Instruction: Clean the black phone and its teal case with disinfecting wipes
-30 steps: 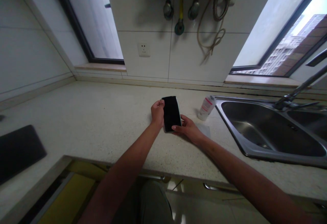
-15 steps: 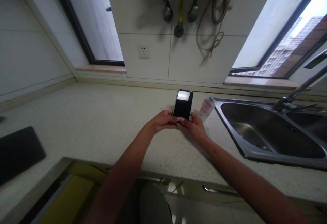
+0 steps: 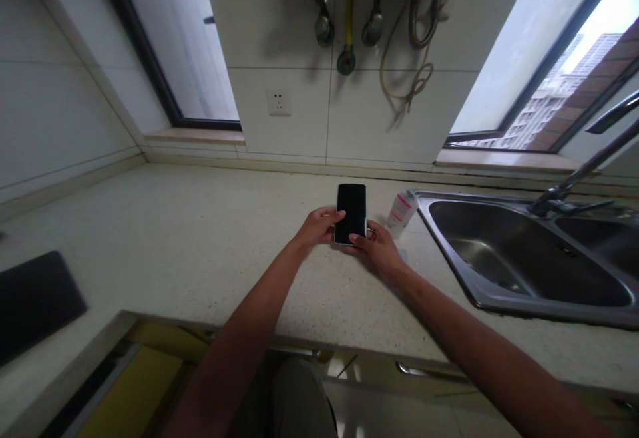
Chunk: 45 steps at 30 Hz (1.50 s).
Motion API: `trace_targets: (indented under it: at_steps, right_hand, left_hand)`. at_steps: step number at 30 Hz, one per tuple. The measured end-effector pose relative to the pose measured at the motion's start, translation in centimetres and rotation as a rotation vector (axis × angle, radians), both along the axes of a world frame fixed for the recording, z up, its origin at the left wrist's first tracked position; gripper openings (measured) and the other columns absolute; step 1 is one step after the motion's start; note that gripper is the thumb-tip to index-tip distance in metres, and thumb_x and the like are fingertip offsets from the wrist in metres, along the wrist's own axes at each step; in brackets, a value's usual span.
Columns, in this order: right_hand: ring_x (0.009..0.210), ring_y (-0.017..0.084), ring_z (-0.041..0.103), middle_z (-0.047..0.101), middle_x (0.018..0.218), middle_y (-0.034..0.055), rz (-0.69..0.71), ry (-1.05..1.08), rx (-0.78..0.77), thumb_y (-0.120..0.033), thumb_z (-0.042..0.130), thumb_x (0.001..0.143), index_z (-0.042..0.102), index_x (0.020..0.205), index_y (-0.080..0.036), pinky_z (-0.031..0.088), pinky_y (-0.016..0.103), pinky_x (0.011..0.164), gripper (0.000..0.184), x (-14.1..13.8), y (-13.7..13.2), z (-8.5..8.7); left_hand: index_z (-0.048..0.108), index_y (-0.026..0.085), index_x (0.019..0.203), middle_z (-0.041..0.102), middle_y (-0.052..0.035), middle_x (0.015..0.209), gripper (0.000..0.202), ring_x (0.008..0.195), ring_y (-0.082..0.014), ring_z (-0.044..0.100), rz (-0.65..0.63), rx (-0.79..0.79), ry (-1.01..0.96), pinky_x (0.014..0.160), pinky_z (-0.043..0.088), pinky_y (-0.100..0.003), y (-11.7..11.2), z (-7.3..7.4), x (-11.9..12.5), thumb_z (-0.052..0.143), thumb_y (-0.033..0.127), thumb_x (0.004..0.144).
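Note:
A black smartphone point(image 3: 350, 212) with a dark screen is held over the speckled countertop point(image 3: 210, 245), screen facing me. My left hand point(image 3: 317, 226) grips its left lower edge with curled fingers. My right hand point(image 3: 379, 248) holds the phone's bottom right corner, thumb on the front. A small white bottle with a pink label point(image 3: 402, 208) lies on the counter just right of the phone.
A steel sink point(image 3: 524, 258) with a tap point(image 3: 574, 182) fills the right side. A dark mat point(image 3: 34, 301) lies at the left counter edge. Hoses point(image 3: 349, 18) hang on the tiled wall above a socket point(image 3: 277, 101). Windows flank the wall.
The phone went from lying low and tilted left to being raised toward the wall, then came back slightly and stands straighter now. Both hands stayed on it.

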State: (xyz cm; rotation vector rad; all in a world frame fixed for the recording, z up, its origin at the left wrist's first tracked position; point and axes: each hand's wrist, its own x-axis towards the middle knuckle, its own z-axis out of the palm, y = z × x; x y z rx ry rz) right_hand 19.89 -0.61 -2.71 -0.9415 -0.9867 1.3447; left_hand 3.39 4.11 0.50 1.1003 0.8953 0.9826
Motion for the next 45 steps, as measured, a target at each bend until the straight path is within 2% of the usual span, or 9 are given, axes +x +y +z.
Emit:
trace_targets:
  at_steps: [4, 7, 12, 16, 21, 30, 34, 41, 45]
  right_hand:
    - [0.082, 0.022, 0.074, 0.074, 0.096, 0.0076, 0.166, -0.014, -0.027, -0.033, 0.089, 0.064, 0.062, 0.109, -0.018, 0.063, 0.040, 0.079, 0.055, -0.9, -0.9, -0.1]
    - [0.070, 0.016, 0.071, 0.073, 0.080, 0.0034, 0.330, -0.089, 0.000, -0.042, 0.085, 0.070, 0.065, 0.100, -0.016, 0.062, 0.032, 0.071, 0.044, -1.4, -1.4, 0.1]
    - [0.057, 0.012, 0.067, 0.072, 0.073, 0.0042, 0.506, -0.254, 0.011, -0.049, 0.078, 0.075, 0.064, 0.080, -0.015, 0.054, 0.022, 0.051, 0.037, -1.5, -1.6, 0.4]
    - [0.050, 0.010, 0.063, 0.071, 0.072, 0.0015, 0.462, -0.324, 0.001, -0.041, 0.077, 0.075, 0.063, 0.083, -0.016, 0.048, 0.019, 0.042, 0.030, -1.4, -1.5, 0.2]
    - [0.040, 0.009, 0.057, 0.068, 0.063, -0.0019, 0.381, -0.393, -0.052, -0.036, 0.074, 0.076, 0.065, 0.097, -0.017, 0.043, 0.018, 0.034, 0.029, -0.5, -1.5, 0.6]
    - [0.039, 0.006, 0.045, 0.059, 0.059, -0.0047, -0.131, -0.322, 0.167, -0.049, 0.072, 0.076, 0.071, 0.090, -0.017, 0.029, 0.019, 0.035, 0.035, 2.6, -0.1, 3.4]
    - [0.041, 0.006, 0.046, 0.059, 0.059, -0.0039, -0.016, -0.303, 0.128, -0.056, 0.071, 0.076, 0.071, 0.089, -0.016, 0.031, 0.020, 0.038, 0.042, 3.1, 0.5, 3.0]
    - [0.049, 0.008, 0.053, 0.063, 0.065, -0.0012, 0.246, -0.238, 0.065, -0.056, 0.076, 0.075, 0.071, 0.091, -0.016, 0.040, 0.022, 0.047, 0.043, 0.1, -0.3, 0.9]
    - [0.048, 0.008, 0.052, 0.062, 0.062, -0.0016, 0.244, -0.197, 0.039, -0.056, 0.079, 0.070, 0.070, 0.087, -0.016, 0.040, 0.023, 0.048, 0.044, -0.5, -0.4, 0.2]
  left_hand:
    - [0.062, 0.015, 0.095, 0.068, -0.0071, 0.083, 0.056, 0.074, -0.0179, 0.064, 0.159, 0.007, -0.007, 0.065, 0.049, -0.028, 0.6, -0.4, 0.1, 0.087, 0.052, 0.060]
    - [0.060, 0.015, 0.103, 0.068, -0.0089, 0.086, 0.066, 0.082, -0.0223, 0.066, 0.318, 0.034, 0.030, 0.073, 0.048, -0.031, 1.1, -1.2, -0.1, 0.089, 0.051, 0.055]
    - [0.047, 0.017, 0.131, 0.062, -0.0196, 0.121, 0.104, 0.117, -0.0335, 0.058, 0.432, 0.155, 0.374, 0.093, 0.043, -0.037, 0.7, -1.3, -0.4, 0.093, 0.049, 0.043]
    - [0.041, 0.015, 0.139, 0.046, -0.0270, 0.140, 0.110, 0.130, -0.0392, 0.048, 0.365, 0.261, 0.747, 0.099, 0.039, -0.041, 0.0, -0.8, -0.2, 0.091, 0.048, 0.047]
    - [0.042, 0.010, 0.138, 0.049, -0.0274, 0.131, 0.091, 0.118, -0.0379, 0.055, 0.331, 0.344, 1.108, 0.094, 0.042, -0.039, 0.0, -1.3, -0.3, 0.079, 0.045, 0.063]
    - [0.043, 0.006, 0.139, 0.053, -0.0292, 0.127, 0.080, 0.119, -0.0406, 0.051, 0.357, 0.435, 1.334, 0.099, 0.036, -0.045, 0.1, -2.3, -0.4, 0.067, 0.049, 0.075]
    - [0.053, 0.006, 0.128, 0.054, -0.0280, 0.124, 0.067, 0.118, -0.0381, 0.051, 0.346, 0.451, 1.389, 0.100, 0.036, -0.042, 0.0, -2.5, -0.3, 0.063, 0.051, 0.079]
    - [0.058, 0.008, 0.122, 0.058, -0.0236, 0.120, 0.062, 0.119, -0.0351, 0.050, 0.358, 0.471, 1.469, 0.101, 0.036, -0.039, -0.4, -2.9, -0.4, 0.062, 0.053, 0.080]
    - [0.058, 0.006, 0.121, 0.056, -0.0255, 0.122, 0.066, 0.118, -0.0364, 0.051, 0.366, 0.473, 1.453, 0.100, 0.036, -0.040, -0.3, -2.8, -0.3, 0.061, 0.057, 0.081]
